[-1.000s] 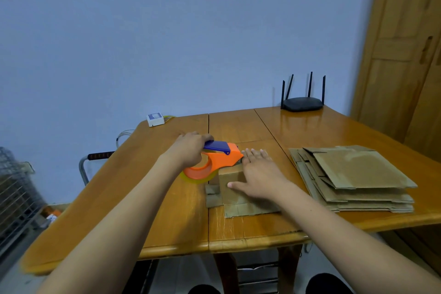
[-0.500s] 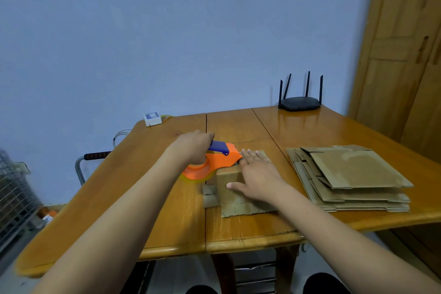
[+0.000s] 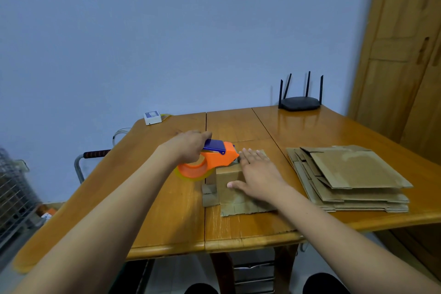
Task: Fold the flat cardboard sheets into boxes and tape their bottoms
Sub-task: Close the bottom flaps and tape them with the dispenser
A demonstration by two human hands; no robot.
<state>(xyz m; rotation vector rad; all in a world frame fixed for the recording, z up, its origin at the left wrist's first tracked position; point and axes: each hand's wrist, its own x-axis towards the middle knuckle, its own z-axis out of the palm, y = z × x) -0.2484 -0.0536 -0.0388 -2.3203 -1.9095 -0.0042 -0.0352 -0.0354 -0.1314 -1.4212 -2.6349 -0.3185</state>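
Where right hand (image 3: 256,174) lies, box (image 3: 228,178) top hidden.

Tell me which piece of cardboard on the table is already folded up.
The small box under the right hand, beside the orange tape dispenser; the stack to its right lies flat.

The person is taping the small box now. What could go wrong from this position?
1. The right hand lies flat on the box, its fingers right beside the nose of the tape dispenser; the cutter might catch them.
2. The left hand holds the dispenser at the box's far edge; if the flat hand slips, the small box could slide and the tape go on crooked.
3. Loose flaps stick out at the left and may get taped by mistake.
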